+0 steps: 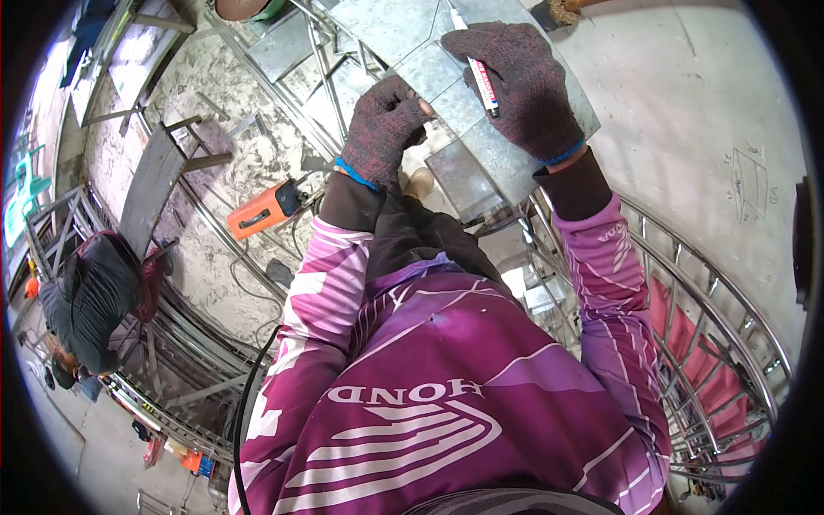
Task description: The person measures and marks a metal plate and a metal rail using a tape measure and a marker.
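A knitted dark glove with a blue cuff covers my right hand (528,90), which is closed around a marker (483,84) with a white and red label and a dark end. The marker lies across a grey metal sheet (403,64) with thin dark lines on it; the fingers hide its middle. At the sheet's near left edge is my left hand (386,127), in a matching glove with one bare fingertip showing. Its fingers are curled in, and whatever they may grip is hidden.
An orange machine (262,210) with a cable sits on the stained floor to the left. Curved metal railings (699,257) stand at my right. Metal frames (322,64) lie beyond my left hand. A person in dark clothes (90,296) is bent over at the far left.
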The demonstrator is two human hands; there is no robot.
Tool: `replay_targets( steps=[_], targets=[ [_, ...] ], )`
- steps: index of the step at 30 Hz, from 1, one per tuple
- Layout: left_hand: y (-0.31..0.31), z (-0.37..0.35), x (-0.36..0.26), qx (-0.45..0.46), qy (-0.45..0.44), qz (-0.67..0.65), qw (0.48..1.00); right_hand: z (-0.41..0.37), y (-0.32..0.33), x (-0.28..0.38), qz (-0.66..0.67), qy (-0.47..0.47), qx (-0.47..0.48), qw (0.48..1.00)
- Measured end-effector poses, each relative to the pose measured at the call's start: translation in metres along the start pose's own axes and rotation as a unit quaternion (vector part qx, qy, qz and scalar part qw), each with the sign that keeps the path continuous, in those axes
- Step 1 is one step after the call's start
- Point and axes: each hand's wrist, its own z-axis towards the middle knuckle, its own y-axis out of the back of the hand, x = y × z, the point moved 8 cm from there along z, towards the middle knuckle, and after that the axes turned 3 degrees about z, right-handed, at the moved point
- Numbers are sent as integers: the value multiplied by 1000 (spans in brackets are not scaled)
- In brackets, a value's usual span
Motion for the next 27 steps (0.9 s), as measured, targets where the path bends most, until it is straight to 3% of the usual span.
replay_targets(
  steps=[9,11,27],
  targets=[
    [8,8,-9,12,-7,-93,996,-3,0,-4,20,9,-4,1000],
    [12,10,-11,14,-11,-14,1000,-3,0,-3,30,4,-6,1000],
    [22,19,-9,11,-26,38,999,-5,-1,-2,17,19,-6,1000]
  ],
)
